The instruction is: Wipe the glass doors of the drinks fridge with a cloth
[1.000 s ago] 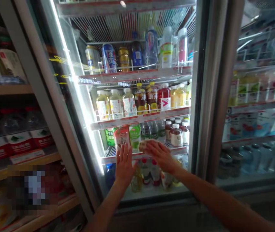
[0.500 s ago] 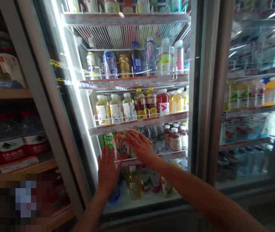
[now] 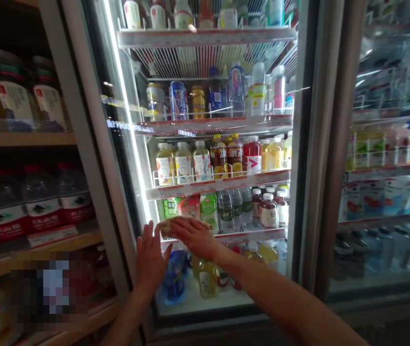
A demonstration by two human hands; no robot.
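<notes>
Left hand point(image 3: 150, 263): fingers upright, thumb spread, at glass door point(image 3: 197, 306). Cloth point(image 3: 166, 228) at its one o'clock, under right hand point(image 3: 194, 235), fingers extended together; grip can't be told. Wiping seems underway; done versus remaining glass indistinguishable.

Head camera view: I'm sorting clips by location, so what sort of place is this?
Probably a shop, perhaps a convenience store or supermarket: a lit, glass-fronted cooler holds rows of bottles and cans, label strips run beneath them, and red-capped bottles stand on shelves at the left.
</notes>
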